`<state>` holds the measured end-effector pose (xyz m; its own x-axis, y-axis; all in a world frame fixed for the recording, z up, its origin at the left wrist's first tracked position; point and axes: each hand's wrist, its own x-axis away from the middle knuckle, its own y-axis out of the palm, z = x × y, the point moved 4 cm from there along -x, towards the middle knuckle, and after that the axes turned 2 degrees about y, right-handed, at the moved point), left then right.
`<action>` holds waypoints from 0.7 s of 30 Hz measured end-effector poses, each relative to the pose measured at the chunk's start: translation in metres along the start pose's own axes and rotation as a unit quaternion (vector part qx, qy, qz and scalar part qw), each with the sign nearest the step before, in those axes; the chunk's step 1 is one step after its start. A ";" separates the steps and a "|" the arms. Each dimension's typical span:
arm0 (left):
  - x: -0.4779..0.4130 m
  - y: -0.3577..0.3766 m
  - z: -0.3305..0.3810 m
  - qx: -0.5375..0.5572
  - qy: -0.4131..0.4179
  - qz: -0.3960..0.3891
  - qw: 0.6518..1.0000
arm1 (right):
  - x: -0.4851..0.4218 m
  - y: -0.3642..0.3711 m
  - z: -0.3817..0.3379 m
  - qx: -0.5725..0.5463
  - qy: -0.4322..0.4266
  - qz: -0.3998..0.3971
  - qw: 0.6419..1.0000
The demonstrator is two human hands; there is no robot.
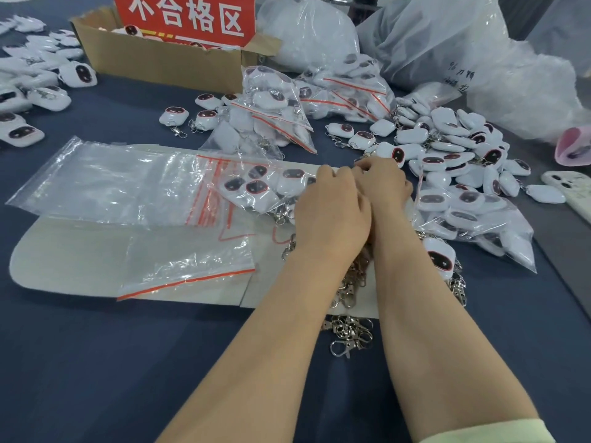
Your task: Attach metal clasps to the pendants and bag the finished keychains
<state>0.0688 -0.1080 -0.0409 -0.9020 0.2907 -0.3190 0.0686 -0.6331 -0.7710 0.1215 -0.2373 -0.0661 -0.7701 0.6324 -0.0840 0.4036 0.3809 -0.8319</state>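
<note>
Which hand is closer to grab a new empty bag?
Probably the left hand: the empty zip bags lie on its side, while the right hand sits by the loose pendants.

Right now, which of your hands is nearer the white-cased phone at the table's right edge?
Right. The right hand lies left of the phone, with loose keychains between them; the left hand sits beside it on the far side, farther left still.

Both hands meet mid-table. Left hand [332, 206] and right hand [385, 182] touch, fingers curled down over a clear bag [256, 190] of white pendants; the grip itself is hidden. Loose metal clasps [350, 334] lie on the table [96, 362] between the forearms. Pendant pile [447, 145] to the right, empty zip bags [112, 183] to the left.
</note>
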 end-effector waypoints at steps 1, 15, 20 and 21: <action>0.000 -0.001 -0.001 0.006 0.002 0.004 1.000 | -0.001 0.003 0.001 -0.014 0.008 0.011 1.000; -0.005 0.003 -0.021 -0.101 -0.036 -0.037 0.993 | -0.002 0.004 0.003 0.010 0.057 0.044 0.997; -0.008 0.003 -0.027 -0.081 -0.048 -0.017 0.995 | 0.000 0.004 0.006 -0.024 0.034 0.086 0.995; -0.008 0.003 -0.028 -0.079 -0.049 -0.010 0.996 | -0.001 0.003 0.006 -0.029 0.037 0.090 0.995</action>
<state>0.0883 -0.0924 -0.0561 -0.9408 0.2262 -0.2525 0.1083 -0.5052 -0.8562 0.1202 -0.2410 -0.0718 -0.6447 0.7413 -0.1867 0.5617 0.2936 -0.7735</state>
